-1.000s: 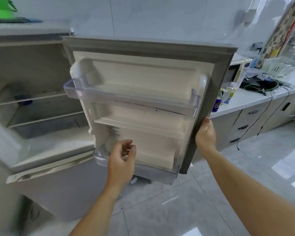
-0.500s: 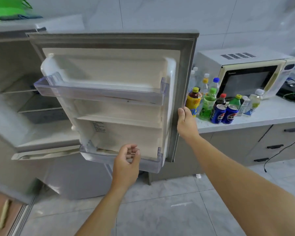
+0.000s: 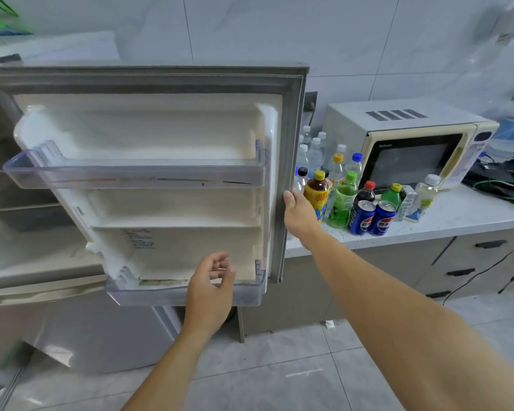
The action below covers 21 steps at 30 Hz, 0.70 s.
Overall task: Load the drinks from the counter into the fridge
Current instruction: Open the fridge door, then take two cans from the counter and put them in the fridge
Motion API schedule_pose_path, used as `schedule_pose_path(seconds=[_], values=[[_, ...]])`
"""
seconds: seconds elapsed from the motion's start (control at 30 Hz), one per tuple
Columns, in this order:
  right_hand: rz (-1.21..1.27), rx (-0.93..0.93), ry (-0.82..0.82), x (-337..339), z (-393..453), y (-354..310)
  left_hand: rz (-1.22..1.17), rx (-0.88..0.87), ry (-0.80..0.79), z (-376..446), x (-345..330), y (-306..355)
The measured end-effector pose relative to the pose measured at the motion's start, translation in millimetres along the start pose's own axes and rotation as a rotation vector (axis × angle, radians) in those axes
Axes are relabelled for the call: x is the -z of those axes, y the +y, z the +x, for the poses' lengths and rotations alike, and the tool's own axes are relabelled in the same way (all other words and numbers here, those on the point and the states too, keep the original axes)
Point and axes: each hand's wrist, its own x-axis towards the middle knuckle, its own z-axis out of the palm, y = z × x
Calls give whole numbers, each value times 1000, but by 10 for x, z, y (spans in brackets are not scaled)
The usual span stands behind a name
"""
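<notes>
The fridge door (image 3: 291,120) stands wide open with two clear, bare door bins (image 3: 131,176). My right hand (image 3: 298,213) grips the door's outer edge. My left hand (image 3: 211,292) hangs in front of the lower bin (image 3: 244,296), fingers loosely curled, holding nothing. On the white counter (image 3: 463,212) just right of the door stand several drinks: a yellow-capped tea bottle (image 3: 316,194), a green bottle (image 3: 341,201), two blue Pepsi cans (image 3: 373,218), a red-capped cola (image 3: 365,192) and clear water bottles (image 3: 312,152) behind.
A cream microwave (image 3: 410,143) sits behind the drinks. Black and green cables (image 3: 502,182) lie on the counter's right end. Grey drawers (image 3: 484,262) are below. The fridge interior (image 3: 27,232) with shelves is at left. Grey tiled floor lies below.
The door has swung further open and my view has turned right, bringing the drinks and microwave closer to centre. My right hand stays on the door edge; my left hand stays near the lower bin.
</notes>
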Motion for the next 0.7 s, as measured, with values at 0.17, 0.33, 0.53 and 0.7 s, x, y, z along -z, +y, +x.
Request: schedule_pose_path(seconds=[0.17,0.33,0.53,0.7], values=[[-21,35,20,26,44,65,-22,-44,-65,244,-112,54],[18,-20,47,101,12,91,-55,-76,-148,370,-314,48],[21,-104,109,279,-224,385,-117,-107,-242,267,-571,-156],[21,-214,232,545,-638,946,-146,-98,-321,160,-891,-357]])
